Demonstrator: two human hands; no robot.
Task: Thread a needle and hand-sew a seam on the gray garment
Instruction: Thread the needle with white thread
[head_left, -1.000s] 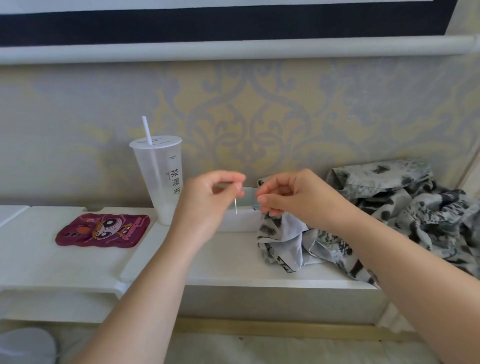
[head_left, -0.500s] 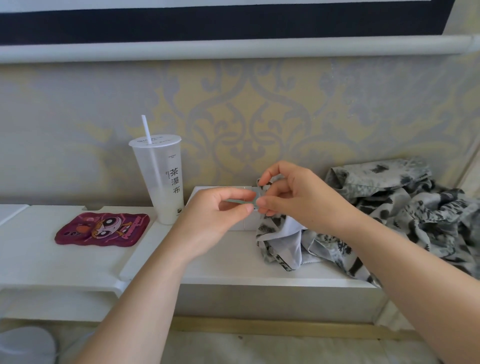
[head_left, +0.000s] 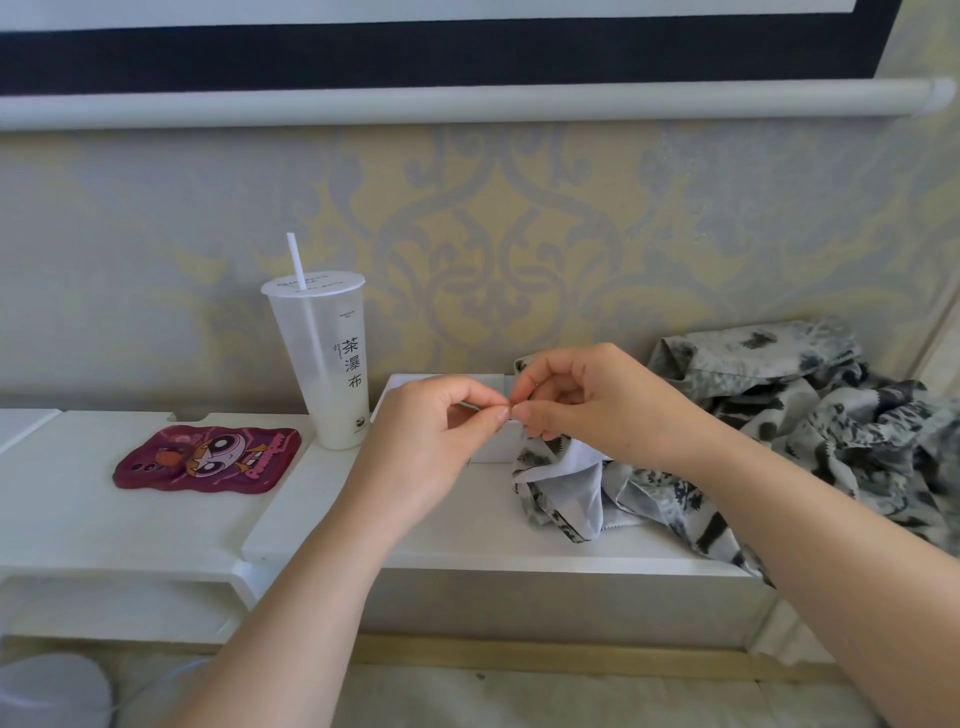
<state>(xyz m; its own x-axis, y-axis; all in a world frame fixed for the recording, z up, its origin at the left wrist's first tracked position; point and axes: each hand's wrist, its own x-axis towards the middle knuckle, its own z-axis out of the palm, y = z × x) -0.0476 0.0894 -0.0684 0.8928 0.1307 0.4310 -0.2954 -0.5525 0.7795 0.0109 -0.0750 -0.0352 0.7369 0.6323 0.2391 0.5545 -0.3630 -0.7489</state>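
Observation:
My left hand (head_left: 426, 441) pinches a thin needle (head_left: 471, 406) between thumb and forefinger, lying roughly level and pointing right. My right hand (head_left: 597, 405) meets it fingertip to fingertip, thumb and forefinger pinched together at the needle's end. The thread is too fine to make out. The gray patterned garment (head_left: 810, 405) lies crumpled on the white shelf (head_left: 156, 525), below and to the right of my right hand, with one fold hanging under my right fingers.
A small white box (head_left: 410, 387) sits behind my hands. A tall plastic cup (head_left: 327, 364) with a straw stands to the left, and a dark red cartoon phone case (head_left: 208, 460) lies further left. Patterned wall behind; a white rounded object (head_left: 47, 691) sits bottom left.
The needle hung upright from my left fingers a second ago; it now lies level. My hands have closed together until the fingertips touch.

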